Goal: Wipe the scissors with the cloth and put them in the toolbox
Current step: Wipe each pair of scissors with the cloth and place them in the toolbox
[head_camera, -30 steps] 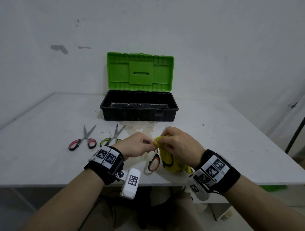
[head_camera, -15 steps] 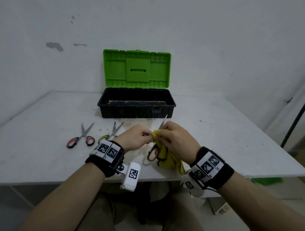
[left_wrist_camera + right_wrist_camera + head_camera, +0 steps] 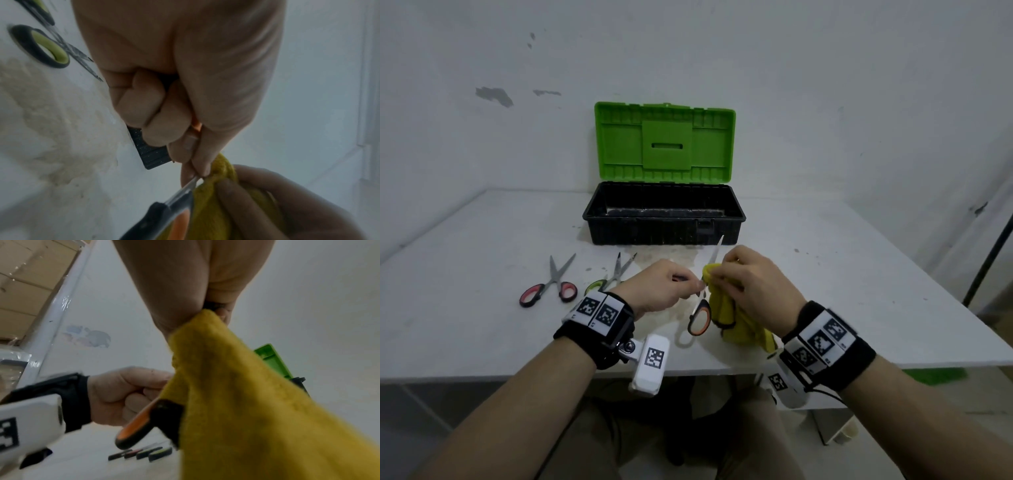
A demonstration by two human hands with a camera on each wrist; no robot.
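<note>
My left hand (image 3: 659, 289) is pinching one blade of the orange-handled scissors (image 3: 701, 317), thumb and forefinger tight on the steel, the other fingers curled in. My right hand (image 3: 751, 289) is clamped around the yellow cloth (image 3: 736, 322), bunched over the other blade right against my left fingertips. One bare blade tip pokes up past my right knuckles, toward the toolbox. The orange handles hang below my hands, just above the table (image 3: 859, 274), and the cloth drapes down beside them under my right palm.

From the left wrist I see the blade (image 3: 190, 185) coming out of my pinch, the cloth (image 3: 213, 211) pressed against it, my right fingers (image 3: 242, 204) over the fabric. From the right wrist the cloth (image 3: 257, 402) fills the view, with an orange-and-black handle (image 3: 139, 423) sticking out beside my left hand (image 3: 125, 395).

Straight ahead of my hands sits the toolbox (image 3: 664, 219), black tray, green lid upright. Just off my left wrist lie the green-handled scissors (image 3: 613, 275), and further left the red-handled scissors (image 3: 551, 284), both flat on the table, blades pointing away.
</note>
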